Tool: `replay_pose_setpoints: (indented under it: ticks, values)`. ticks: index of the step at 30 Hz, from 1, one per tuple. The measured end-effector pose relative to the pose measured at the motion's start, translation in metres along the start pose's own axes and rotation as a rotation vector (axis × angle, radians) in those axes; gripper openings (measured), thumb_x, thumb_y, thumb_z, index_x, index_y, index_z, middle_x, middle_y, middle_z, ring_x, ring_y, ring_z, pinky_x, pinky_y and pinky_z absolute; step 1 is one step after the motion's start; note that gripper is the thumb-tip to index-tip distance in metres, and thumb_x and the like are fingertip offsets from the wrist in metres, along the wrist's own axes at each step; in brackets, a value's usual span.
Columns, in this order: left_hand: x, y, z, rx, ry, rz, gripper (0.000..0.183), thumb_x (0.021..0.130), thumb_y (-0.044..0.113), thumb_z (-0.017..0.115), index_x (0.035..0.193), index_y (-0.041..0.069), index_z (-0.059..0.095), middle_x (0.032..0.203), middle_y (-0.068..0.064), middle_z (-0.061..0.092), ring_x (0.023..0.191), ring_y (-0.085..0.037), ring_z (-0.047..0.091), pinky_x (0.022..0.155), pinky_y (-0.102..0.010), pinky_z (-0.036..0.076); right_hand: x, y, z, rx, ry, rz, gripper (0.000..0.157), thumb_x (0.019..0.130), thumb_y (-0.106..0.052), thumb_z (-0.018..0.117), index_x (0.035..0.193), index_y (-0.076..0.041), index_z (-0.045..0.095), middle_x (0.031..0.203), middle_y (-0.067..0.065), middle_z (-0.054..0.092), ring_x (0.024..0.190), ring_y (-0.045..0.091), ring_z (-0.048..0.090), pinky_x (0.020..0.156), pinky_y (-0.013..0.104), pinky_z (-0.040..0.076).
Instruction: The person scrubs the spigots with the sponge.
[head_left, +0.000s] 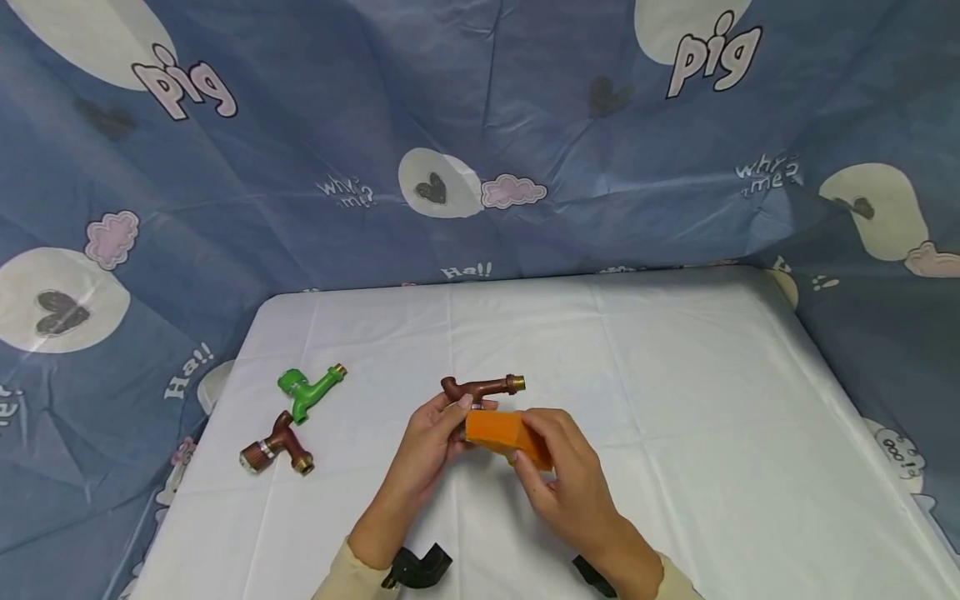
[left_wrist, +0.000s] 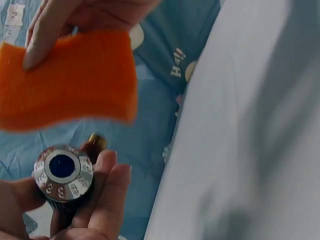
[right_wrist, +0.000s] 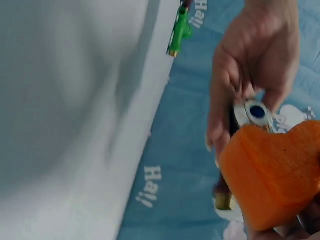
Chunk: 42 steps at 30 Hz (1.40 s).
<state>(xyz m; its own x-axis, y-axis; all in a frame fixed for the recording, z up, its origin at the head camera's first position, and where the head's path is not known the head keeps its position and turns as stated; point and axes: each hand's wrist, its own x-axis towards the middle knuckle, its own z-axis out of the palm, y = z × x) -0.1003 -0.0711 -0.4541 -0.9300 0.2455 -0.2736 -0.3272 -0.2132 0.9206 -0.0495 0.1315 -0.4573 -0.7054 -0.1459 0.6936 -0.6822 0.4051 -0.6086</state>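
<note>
My left hand (head_left: pixel 428 444) grips a brown faucet (head_left: pixel 480 387) by its knob, the brass threaded end pointing right in the head view. The left wrist view shows the knob's silver cap (left_wrist: pixel 63 172) with a dark blue centre, between thumb and fingers. In my right hand (head_left: pixel 573 477) is an orange sponge (head_left: pixel 495 428), pinched between thumb and fingers. Seen from the head, the sponge covers most of the knob; in the left wrist view it hovers beyond the cap, and whether they touch I cannot tell.
On the white-covered table (head_left: pixel 712 417), a green faucet (head_left: pixel 309 390) and another brown faucet (head_left: pixel 277 446) lie at the left. Black curved pieces (head_left: pixel 420 567) show near both wrists. Blue printed cloth (head_left: pixel 480 108) hangs behind and beside the table.
</note>
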Motion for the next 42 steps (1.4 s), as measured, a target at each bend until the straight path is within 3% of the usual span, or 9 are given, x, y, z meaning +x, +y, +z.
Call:
replay_pose_setpoints:
  ticks: [4, 9, 13, 19, 24, 31, 38, 42]
  values:
    - [-0.001, 0.002, 0.004, -0.142, -0.024, 0.008, 0.040, 0.111, 0.022, 0.056, 0.140, -0.004, 0.046, 0.118, -0.013, 0.072, 0.104, -0.020, 0.072, 0.089, -0.028, 0.058, -0.005, -0.001, 0.007, 0.064, -0.040, 0.043, 0.031, 0.104, -0.016, 0.068, 0.130, -0.001, 0.061, 0.120, 0.009, 0.065, 0.099, 0.022, 0.066, 0.089, 0.021, 0.055]
    - [-0.004, 0.005, 0.008, -0.251, -0.059, 0.031, 0.039, 0.112, 0.018, 0.051, 0.142, -0.004, 0.039, 0.120, -0.016, 0.067, 0.108, -0.028, 0.074, 0.099, -0.039, 0.055, -0.013, 0.004, 0.009, 0.036, -0.117, 0.047, 0.032, 0.099, -0.011, 0.074, 0.128, -0.005, 0.063, 0.118, 0.005, 0.066, 0.099, 0.018, 0.067, 0.090, 0.021, 0.054]
    - [-0.004, 0.007, 0.008, -0.244, -0.081, 0.026, 0.038, 0.112, 0.015, 0.052, 0.143, -0.004, 0.040, 0.118, -0.015, 0.068, 0.104, -0.025, 0.076, 0.099, -0.039, 0.055, -0.016, 0.013, 0.003, -0.035, -0.152, 0.044, 0.032, 0.099, -0.012, 0.075, 0.127, -0.006, 0.063, 0.119, 0.004, 0.066, 0.101, 0.018, 0.065, 0.093, 0.021, 0.052]
    - [-0.004, 0.008, 0.007, -0.217, -0.090, 0.015, 0.039, 0.112, 0.014, 0.051, 0.145, -0.003, 0.040, 0.120, -0.016, 0.071, 0.104, -0.024, 0.076, 0.098, -0.035, 0.056, -0.015, 0.024, -0.009, -0.147, -0.223, 0.031, 0.038, 0.091, -0.009, 0.080, 0.126, -0.007, 0.064, 0.119, 0.002, 0.065, 0.108, 0.019, 0.062, 0.094, 0.031, 0.052]
    - [-0.004, 0.010, 0.005, -0.187, -0.106, 0.018, 0.042, 0.111, 0.017, 0.053, 0.146, -0.004, 0.043, 0.127, -0.017, 0.070, 0.108, -0.024, 0.074, 0.099, -0.034, 0.055, -0.010, 0.037, -0.027, -0.187, -0.209, 0.061, 0.041, 0.086, -0.006, 0.084, 0.123, -0.006, 0.065, 0.117, 0.001, 0.066, 0.104, 0.017, 0.062, 0.089, 0.032, 0.054]
    - [-0.003, 0.007, 0.002, -0.144, -0.132, 0.017, 0.045, 0.111, 0.019, 0.055, 0.148, -0.003, 0.044, 0.139, -0.019, 0.063, 0.116, -0.025, 0.071, 0.101, -0.033, 0.054, 0.004, 0.040, -0.051, 0.001, -0.075, 0.193, 0.042, 0.090, 0.008, 0.077, 0.128, 0.001, 0.061, 0.119, 0.008, 0.066, 0.099, 0.018, 0.064, 0.085, 0.019, 0.054]
    - [-0.002, 0.003, 0.004, -0.113, -0.149, 0.042, 0.045, 0.111, 0.021, 0.054, 0.147, -0.003, 0.042, 0.138, -0.022, 0.064, 0.118, -0.026, 0.070, 0.097, -0.031, 0.056, 0.004, 0.025, -0.024, 0.279, 0.068, 0.220, 0.049, 0.091, 0.022, 0.063, 0.134, 0.006, 0.049, 0.123, 0.018, 0.065, 0.107, 0.021, 0.066, 0.093, 0.025, 0.056]
    - [-0.002, 0.002, 0.007, -0.084, -0.091, 0.045, 0.044, 0.110, 0.015, 0.056, 0.146, -0.005, 0.043, 0.127, -0.018, 0.071, 0.104, -0.017, 0.074, 0.087, -0.026, 0.058, 0.006, 0.016, -0.008, 0.363, 0.093, 0.254, 0.045, 0.092, 0.021, 0.062, 0.132, 0.008, 0.046, 0.127, 0.018, 0.060, 0.113, 0.022, 0.063, 0.095, 0.028, 0.056]
